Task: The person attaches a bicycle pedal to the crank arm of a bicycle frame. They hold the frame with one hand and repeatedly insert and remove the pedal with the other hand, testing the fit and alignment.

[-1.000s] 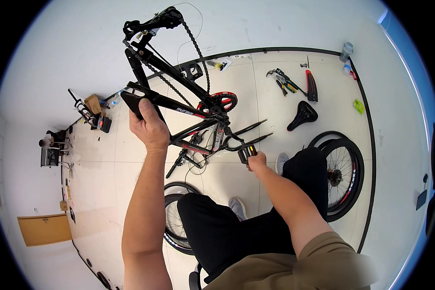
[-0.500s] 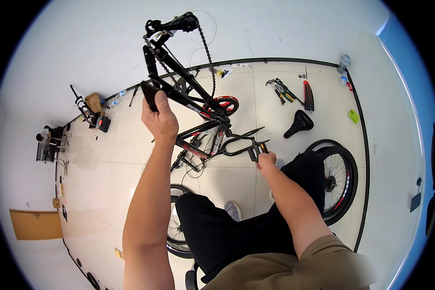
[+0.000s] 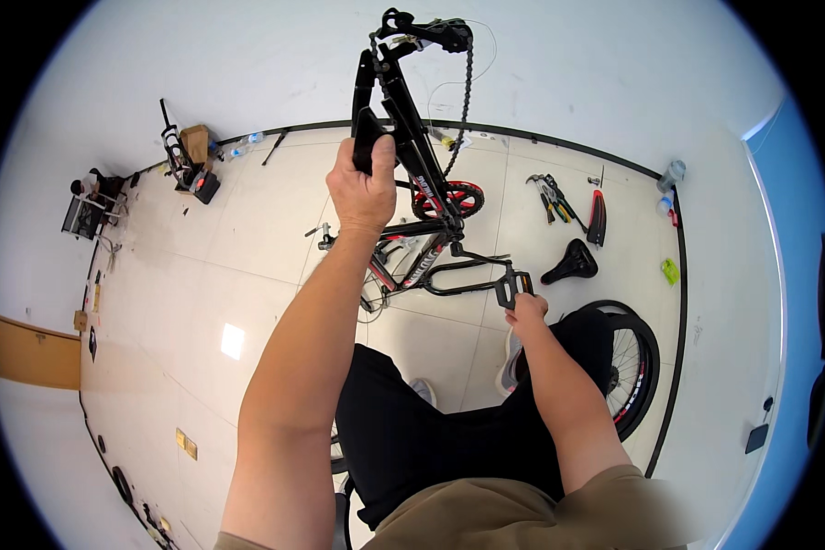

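Left hand (image 3: 364,192) raised — fingers (image 3: 344,156) clasping a dark flat piece (image 3: 368,131); right hand (image 3: 528,313) (lower, outstretched) grips a pedal (image 3: 503,292).

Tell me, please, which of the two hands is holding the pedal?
The right hand, lower in view, holds the black pedal; the left hand holds the black frame higher up.

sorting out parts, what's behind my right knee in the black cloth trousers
At least one black-tyred, spoked bicycle wheel shows beyond the knee. The knee covers the wheel's left part, so anything else there cannot be seen.
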A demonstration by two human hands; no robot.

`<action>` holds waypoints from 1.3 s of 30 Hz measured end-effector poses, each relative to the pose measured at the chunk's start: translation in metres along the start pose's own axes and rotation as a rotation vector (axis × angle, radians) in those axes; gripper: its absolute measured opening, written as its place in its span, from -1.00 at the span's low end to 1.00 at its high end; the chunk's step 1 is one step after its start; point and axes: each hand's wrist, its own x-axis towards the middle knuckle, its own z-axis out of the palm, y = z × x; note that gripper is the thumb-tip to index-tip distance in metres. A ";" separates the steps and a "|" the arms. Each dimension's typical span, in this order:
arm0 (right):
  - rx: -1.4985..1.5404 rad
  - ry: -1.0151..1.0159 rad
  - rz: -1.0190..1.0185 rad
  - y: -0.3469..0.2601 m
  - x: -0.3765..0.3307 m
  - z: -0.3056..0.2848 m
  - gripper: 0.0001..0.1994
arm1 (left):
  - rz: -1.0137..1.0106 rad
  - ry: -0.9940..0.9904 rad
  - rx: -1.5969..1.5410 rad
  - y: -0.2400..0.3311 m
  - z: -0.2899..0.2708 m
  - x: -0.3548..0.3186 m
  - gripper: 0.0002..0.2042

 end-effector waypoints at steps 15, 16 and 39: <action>0.168 0.052 -0.059 -0.036 -0.053 -0.017 -0.75 | -0.019 -0.012 0.029 0.006 -0.004 -0.003 -0.46; 0.176 0.050 -0.072 -0.036 -0.054 -0.019 -0.76 | -0.016 -0.014 0.026 0.006 -0.003 -0.003 -0.46; 0.538 -0.445 -0.433 -0.047 -0.114 -0.031 -0.48 | -0.041 -0.007 0.030 0.006 -0.005 -0.004 -0.47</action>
